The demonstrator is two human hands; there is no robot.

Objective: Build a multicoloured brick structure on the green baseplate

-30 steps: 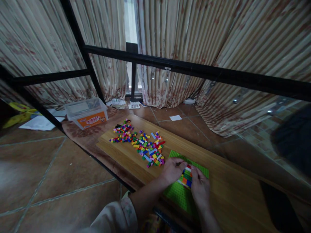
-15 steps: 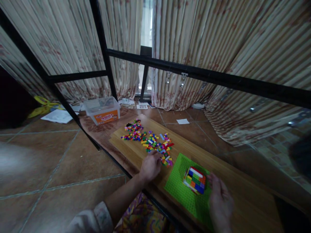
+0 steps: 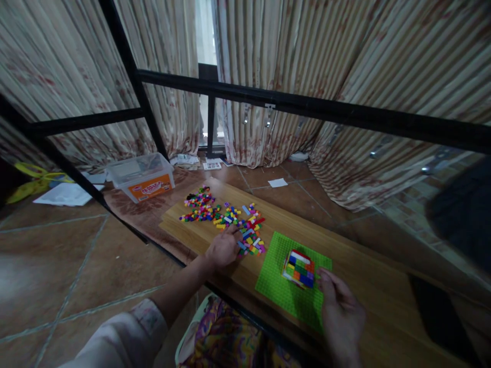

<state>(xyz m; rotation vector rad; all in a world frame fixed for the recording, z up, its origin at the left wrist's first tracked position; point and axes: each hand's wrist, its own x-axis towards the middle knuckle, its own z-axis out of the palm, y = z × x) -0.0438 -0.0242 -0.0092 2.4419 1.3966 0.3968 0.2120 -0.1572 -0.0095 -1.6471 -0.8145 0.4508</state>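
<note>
My left hand (image 3: pixel 223 248) is at the near edge of a spread of small colourful toy bricks (image 3: pixel 249 240), fingers bent and slightly apart among them. No brick can be made out in its grasp. On a green studded baseplate (image 3: pixel 278 255) stands a block built of toy bricks (image 3: pixel 301 268), its top a patchwork of blue, orange, green, yellow and white. Beside the block's right side is my right hand (image 3: pixel 341 306), thumb and forefinger pinched together. Whatever lies between those fingertips is too small to name.
The bricks and baseplate rest on a long wooden board (image 3: pixel 368 286). A clear plastic box (image 3: pixel 140 176) with an orange label stands beyond its far left end. Black metal bars (image 3: pixel 245 92) cross in front of striped curtains (image 3: pixel 268 51). White paper (image 3: pixel 277 182) lies on the tiled floor.
The view has turned, so everything sits further left in the picture. My left hand has shifted slightly along the bricks' edge. My right hand remains pinched beside the built block.
</note>
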